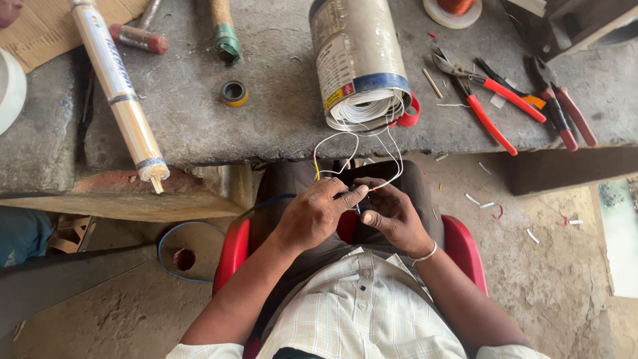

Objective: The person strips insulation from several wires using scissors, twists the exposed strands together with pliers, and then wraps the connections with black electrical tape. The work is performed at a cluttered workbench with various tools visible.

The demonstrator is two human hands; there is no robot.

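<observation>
Nearest the camera, at the 6 o'clock edge, a checked shirt and two forearms run up to the hands over the lap, above a red chair [234, 247]. The left hand [312, 214] and the right hand [393, 214] meet at the frame's middle, fingers curled tight round a small dark part [354, 197] pinched between them; what it is cannot be told. Thin white wires [392, 149] rise from the hands toward 12 o'clock, their long axis running from the lap up to the bench edge, with a yellow strand [316, 169] beside them at 11 o'clock.

Farther off, on the grey bench [199, 119], a cylindrical can [355, 56] lies on its side, its open mouth pointing to 6 o'clock and packed with coiled white wire [365, 106], from which the strands come. At 2 o'clock lie red-handled pliers [492, 100] and a darker pair [561, 106]. At 10 o'clock sits a small tape roll [234, 93], and farther left a long paper-wrapped roll [119, 86], slanting from 11 to 5 o'clock.
</observation>
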